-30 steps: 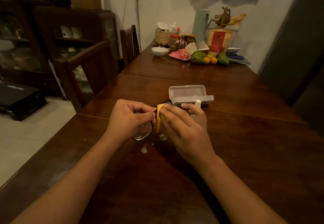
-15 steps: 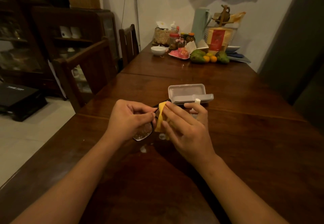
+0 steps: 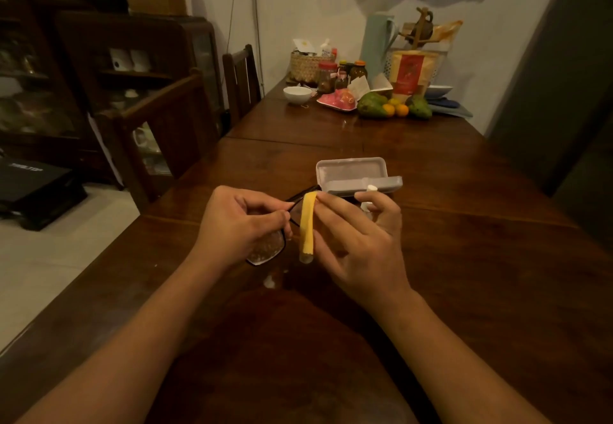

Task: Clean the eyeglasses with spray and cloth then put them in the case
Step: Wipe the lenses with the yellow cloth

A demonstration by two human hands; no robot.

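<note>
Left hand (image 3: 238,221) pinches eyeglasses (image 3: 268,247); right hand (image 3: 358,241) grips yellow cloth (image 3: 306,224), slid slightly up lens since half-second ago. Wiping continues; open case (image 3: 351,171) waits.

Single head cam, wide-angle, looks fwd and down along the long dark wooden table (image 3: 464,257), close on both hands at centre, far wall w/ clutter up top.

Home dining room, long wooden table (image 3: 464,224), chairs (image 3: 240,82), glass-fronted cabinet (image 3: 199,58), fruit (image 3: 394,108)
</note>
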